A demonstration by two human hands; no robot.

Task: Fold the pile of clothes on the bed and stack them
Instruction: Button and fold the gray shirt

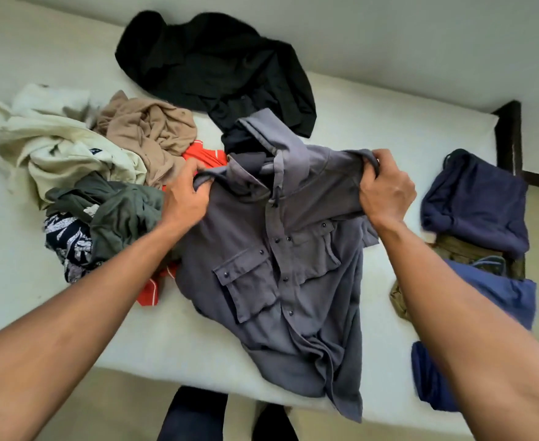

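Pinching shoulders of grey shirt (pixel 281 265) in left hand (pixel 185 198) and right hand (pixel 386 192) grips; risks crooked fold from bunched hem.

Bare white mattress (pixel 172 338) of the bed along the near-left edge, free passage there; left side blocked by the crumpled heap of cream, tan and olive clothes (pixel 102 173); grey button-front shirt (pixel 287 281) fills the middle; rumpled black garment (pixel 217 68) bars the far side; narrow bare lane between shirt and the folded navy and blue stack (pixel 478 205) on the right.
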